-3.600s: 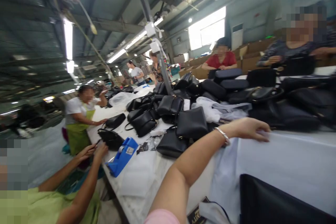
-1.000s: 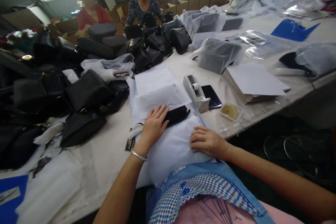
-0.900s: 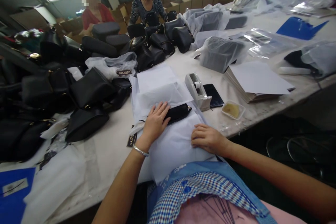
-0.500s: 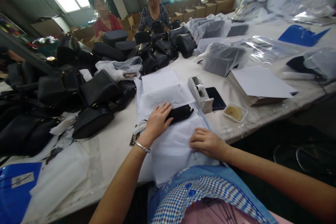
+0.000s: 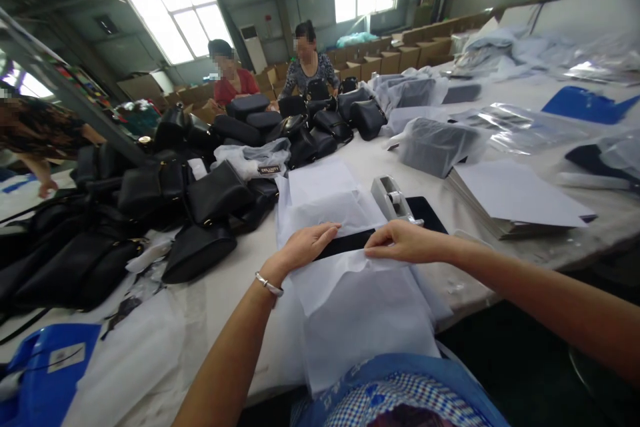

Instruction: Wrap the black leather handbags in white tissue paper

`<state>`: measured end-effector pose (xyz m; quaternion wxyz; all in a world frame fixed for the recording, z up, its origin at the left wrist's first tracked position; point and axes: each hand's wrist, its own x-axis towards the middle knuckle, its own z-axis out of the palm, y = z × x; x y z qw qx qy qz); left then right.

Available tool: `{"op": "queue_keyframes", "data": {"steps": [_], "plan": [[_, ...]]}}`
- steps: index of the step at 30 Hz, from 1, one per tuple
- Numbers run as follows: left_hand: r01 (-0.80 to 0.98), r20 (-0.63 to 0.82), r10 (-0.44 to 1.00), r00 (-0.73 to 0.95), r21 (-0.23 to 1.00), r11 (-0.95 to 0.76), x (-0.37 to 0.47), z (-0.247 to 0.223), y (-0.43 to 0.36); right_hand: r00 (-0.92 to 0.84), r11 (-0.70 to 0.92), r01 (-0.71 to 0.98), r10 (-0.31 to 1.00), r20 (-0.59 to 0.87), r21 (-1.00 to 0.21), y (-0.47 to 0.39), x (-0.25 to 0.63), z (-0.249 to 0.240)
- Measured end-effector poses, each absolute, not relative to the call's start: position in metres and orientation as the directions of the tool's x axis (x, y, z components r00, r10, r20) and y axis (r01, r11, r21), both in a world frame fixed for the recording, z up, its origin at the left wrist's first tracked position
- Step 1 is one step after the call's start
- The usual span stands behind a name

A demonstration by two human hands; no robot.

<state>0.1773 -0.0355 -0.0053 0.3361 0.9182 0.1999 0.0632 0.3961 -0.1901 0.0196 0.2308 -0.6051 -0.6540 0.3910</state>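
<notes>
In front of me a black bag (image 5: 346,244) lies on sheets of white wrapping paper (image 5: 367,310), and only a dark strip of it shows between the folds. My left hand (image 5: 306,247) rests over the bag's left end, its fingers stretched out and partly hidden. At the right end, my right hand (image 5: 403,242) pinches the upper edge of the near flap of paper, thumb against fingers. More white paper (image 5: 320,183) covers the bag's far side.
Black handbags (image 5: 220,190) are piled to the left and at the back. A tape dispenser (image 5: 391,199), a dark flat device (image 5: 427,213) and a stack of white cards (image 5: 517,193) stand at the right. Blue plastic (image 5: 55,373) lies at the lower left. Several people are around the table.
My right hand has moved up with the near paper flap, which now covers the bag's near part. My left hand stays over the bag. The view has tilted upward.
</notes>
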Motion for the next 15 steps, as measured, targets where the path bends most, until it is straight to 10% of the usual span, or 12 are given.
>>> {"op": "queue_keyframes", "data": {"steps": [15], "plan": [[0.204, -0.18, 0.123, 0.976, 0.952, -0.227, 0.169, 0.025, 0.036, -0.18, -0.488, 0.334, 0.807, -0.563, -0.807, -0.07, 0.439, 0.025]]}}
